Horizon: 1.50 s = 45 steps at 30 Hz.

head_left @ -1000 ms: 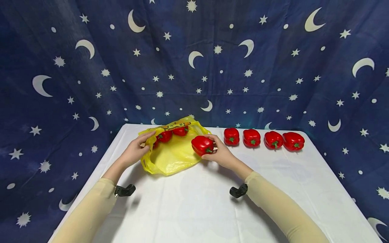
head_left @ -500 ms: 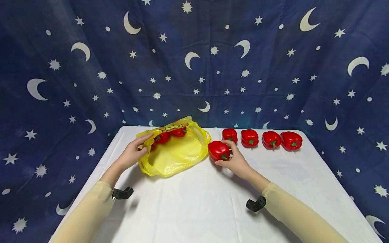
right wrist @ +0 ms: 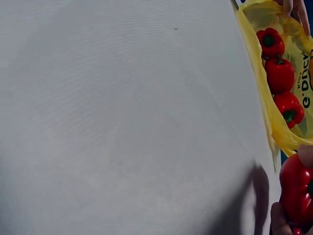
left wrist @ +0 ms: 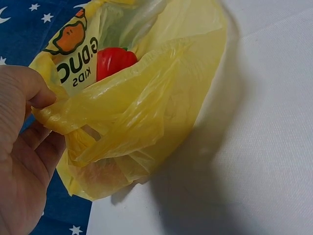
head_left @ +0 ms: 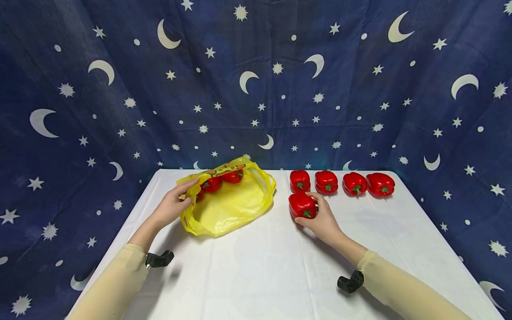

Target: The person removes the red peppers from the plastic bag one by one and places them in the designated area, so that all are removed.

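My left hand (head_left: 173, 206) pinches the left edge of a yellow plastic bag (head_left: 232, 213), its mouth spread towards me. Inside the bag lie three red bell peppers, seen in the right wrist view; the middle pepper (right wrist: 279, 76) sits between the other two. My right hand (head_left: 323, 221) grips another red bell pepper (head_left: 301, 205) by its side, its green stem facing me. That pepper is right of the bag, just in front of the leftmost pepper (head_left: 299, 181) of a row. Whether it touches the table is hard to tell.
The row continues rightward along the back of the white-clothed table (head_left: 256, 275) with a second pepper (head_left: 326, 182), a third pepper (head_left: 354, 184) and the rightmost pepper (head_left: 380, 185). A dark blue curtain (head_left: 224, 120) with moons and stars hangs behind.
My right hand has carried the held pepper out from the bag's mouth, rightward and towards me, to just before the row. My left hand stays at the bag's edge.
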Tool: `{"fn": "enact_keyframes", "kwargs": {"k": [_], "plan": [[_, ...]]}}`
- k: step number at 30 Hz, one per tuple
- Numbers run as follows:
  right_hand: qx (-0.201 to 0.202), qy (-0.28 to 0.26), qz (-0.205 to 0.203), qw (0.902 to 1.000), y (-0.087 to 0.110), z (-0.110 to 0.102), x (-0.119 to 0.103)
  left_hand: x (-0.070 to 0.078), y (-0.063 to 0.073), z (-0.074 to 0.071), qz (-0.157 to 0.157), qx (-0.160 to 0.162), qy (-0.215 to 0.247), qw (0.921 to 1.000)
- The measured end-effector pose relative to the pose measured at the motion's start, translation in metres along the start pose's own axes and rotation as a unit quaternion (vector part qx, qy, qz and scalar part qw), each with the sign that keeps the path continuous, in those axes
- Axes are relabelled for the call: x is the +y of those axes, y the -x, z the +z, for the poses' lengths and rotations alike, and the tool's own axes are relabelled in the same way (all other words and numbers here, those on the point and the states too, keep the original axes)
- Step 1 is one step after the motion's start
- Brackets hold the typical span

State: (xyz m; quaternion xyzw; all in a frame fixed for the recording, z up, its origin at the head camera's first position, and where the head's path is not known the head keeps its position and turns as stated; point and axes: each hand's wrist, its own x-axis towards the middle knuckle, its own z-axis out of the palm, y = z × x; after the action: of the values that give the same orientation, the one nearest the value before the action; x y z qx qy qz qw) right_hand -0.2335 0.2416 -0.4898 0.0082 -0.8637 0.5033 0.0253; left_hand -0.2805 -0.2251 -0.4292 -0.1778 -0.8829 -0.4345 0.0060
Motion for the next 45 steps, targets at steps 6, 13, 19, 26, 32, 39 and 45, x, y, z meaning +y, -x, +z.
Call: {"fn": "enact_keyframes", "kwargs": {"k": [6, 13, 19, 26, 32, 39, 45], "plan": [[0.005, 0.013, 0.001, 0.9999, 0.004, 0.001, 0.003, 0.000, 0.000, -0.001, 0.000, 0.001, -0.002, 1.0000], [0.010, 0.019, -0.010, 0.9997, 0.007, 0.001, 0.004, -0.001, 0.000, -0.002, 0.000, 0.002, -0.003, 1.0000], [0.015, 0.039, -0.014, 0.9990, 0.006, 0.000, 0.008, 0.000, -0.001, -0.001, 0.004, 0.003, -0.002, 1.0000], [0.012, 0.048, 0.004, 0.9988, 0.006, 0.000, 0.008, 0.002, -0.001, 0.000, 0.007, 0.003, 0.002, 1.0000], [0.013, 0.058, 0.005, 0.9982, 0.009, 0.000, 0.008, 0.001, -0.001, -0.001, 0.006, 0.000, 0.000, 1.0000], [0.012, 0.071, -0.004, 0.9974, 0.009, 0.001, 0.011, 0.001, -0.001, -0.001, 0.000, -0.002, 0.004, 1.0000], [0.010, 0.070, 0.007, 0.9975, 0.011, -0.003, 0.012, 0.002, -0.001, 0.000, 0.001, 0.003, 0.002, 1.0000]]}}
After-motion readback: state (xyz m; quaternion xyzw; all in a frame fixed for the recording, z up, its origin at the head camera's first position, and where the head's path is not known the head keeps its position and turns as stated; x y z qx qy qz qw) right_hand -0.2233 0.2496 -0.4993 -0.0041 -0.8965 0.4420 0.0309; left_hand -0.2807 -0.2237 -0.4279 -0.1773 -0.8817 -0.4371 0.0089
